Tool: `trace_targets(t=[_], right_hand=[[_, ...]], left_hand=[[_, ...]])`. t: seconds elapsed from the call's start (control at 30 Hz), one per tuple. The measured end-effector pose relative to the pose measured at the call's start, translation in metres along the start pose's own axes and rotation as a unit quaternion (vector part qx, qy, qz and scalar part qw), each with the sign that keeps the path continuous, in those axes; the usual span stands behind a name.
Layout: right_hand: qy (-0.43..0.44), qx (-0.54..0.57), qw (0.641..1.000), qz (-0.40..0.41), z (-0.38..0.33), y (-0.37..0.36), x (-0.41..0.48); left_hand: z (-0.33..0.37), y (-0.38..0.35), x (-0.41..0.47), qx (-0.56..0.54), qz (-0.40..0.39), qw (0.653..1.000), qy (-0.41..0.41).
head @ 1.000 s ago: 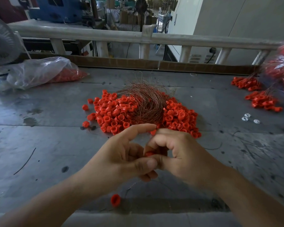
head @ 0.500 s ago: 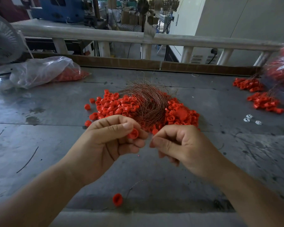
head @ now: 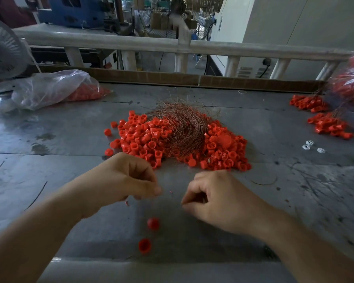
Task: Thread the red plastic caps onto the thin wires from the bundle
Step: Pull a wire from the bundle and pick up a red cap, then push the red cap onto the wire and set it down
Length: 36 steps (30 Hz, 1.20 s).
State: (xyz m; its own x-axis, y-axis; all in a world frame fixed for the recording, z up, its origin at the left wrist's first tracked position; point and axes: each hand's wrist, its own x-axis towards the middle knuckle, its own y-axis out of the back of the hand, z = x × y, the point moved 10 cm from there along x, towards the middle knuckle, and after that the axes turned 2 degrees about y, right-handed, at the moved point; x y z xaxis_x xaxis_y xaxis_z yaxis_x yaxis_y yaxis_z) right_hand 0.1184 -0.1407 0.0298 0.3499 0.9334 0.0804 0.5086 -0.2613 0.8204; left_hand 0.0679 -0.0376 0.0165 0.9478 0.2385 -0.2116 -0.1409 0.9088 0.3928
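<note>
While the left hand (head: 129, 180) hung over the grey metal table (head: 49, 139) with fingers curled and thumb against forefinger, the right hand (head: 219, 197) was curled the same way, apart from it. Could not tell what either pinched; any wire between them was too fine to see.

Risk, as judged: a cap slipping off a free wire end and rolling away. Two loose red plastic caps (head: 153, 223) showed below the hands, towards the near edge. A hair-thin wire could also kink if pushed hard.

Caps: small, round, hollow, bright red. Left, a clear plastic bag (head: 55, 90) held more. Centre, a heaped pile of red plastic caps (head: 143, 137) surrounded the tangled bundle of thin coppery wires (head: 186, 129). Far right, clusters of red caps (head: 325, 125).
</note>
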Motion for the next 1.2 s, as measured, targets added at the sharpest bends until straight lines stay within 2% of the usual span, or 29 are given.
trace_targets(t=[0.03, 0.1, 0.17, 0.2, 0.37, 0.6, 0.73, 0.87, 0.97, 1.0, 1.07, 1.13, 1.2], right_hand=[[-0.001, -0.008, 1.0, -0.018, 0.0, -0.006, 0.0], [-0.005, -0.014, 0.999, -0.035, 0.0, -0.012, 0.001], [-0.013, -0.01, 0.999, -0.04, 0.003, -0.013, 0.0], [-0.019, -0.005, 0.999, -0.044, 0.004, -0.013, 0.0], [-0.033, 0.009, 0.998, -0.051, 0.006, -0.013, -0.001], [-0.043, 0.014, 0.998, -0.045, 0.01, -0.011, -0.001], [-0.044, 0.012, 0.998, -0.033, 0.011, -0.007, -0.001], [-0.049, 0.01, 0.999, -0.019, 0.014, -0.002, 0.001], [-0.048, 0.002, 0.999, -0.006, 0.015, 0.001, 0.002], [-0.047, 0.0, 0.999, -0.003, 0.015, 0.002, 0.002], [-0.048, -0.002, 0.999, 0.001, 0.016, 0.003, 0.002], [-0.047, -0.003, 0.999, 0.003, 0.016, 0.003, 0.002], [-0.045, -0.008, 0.999, 0.003, 0.016, 0.002, 0.002]], left_hand=[[-0.005, 0.007, 0.003, 0.005, 0.036, 0.999, 0.012], [-0.009, 0.032, 0.006, 0.065, 0.165, 0.984, -0.004], [-0.002, 0.05, 0.001, 0.194, 0.283, 0.939, -0.03], [0.003, 0.053, -0.001, 0.236, 0.312, 0.919, -0.039], [-0.001, 0.051, 0.008, 0.299, 0.324, 0.897, -0.043], [-0.004, 0.049, 0.018, 0.302, 0.302, 0.903, -0.044], [0.005, 0.049, 0.008, 0.284, 0.321, 0.899, -0.088], [0.027, 0.033, 0.002, 0.23, 0.312, 0.903, -0.187], [0.026, 0.029, 0.005, 0.168, 0.308, 0.917, -0.188], [0.022, 0.032, 0.008, 0.119, 0.309, 0.927, -0.175], [0.011, 0.04, 0.016, -0.079, 0.277, 0.947, -0.144], [0.001, 0.041, 0.026, -0.272, 0.213, 0.932, -0.107], [-0.003, 0.039, 0.031, -0.373, 0.17, 0.908, -0.085]])
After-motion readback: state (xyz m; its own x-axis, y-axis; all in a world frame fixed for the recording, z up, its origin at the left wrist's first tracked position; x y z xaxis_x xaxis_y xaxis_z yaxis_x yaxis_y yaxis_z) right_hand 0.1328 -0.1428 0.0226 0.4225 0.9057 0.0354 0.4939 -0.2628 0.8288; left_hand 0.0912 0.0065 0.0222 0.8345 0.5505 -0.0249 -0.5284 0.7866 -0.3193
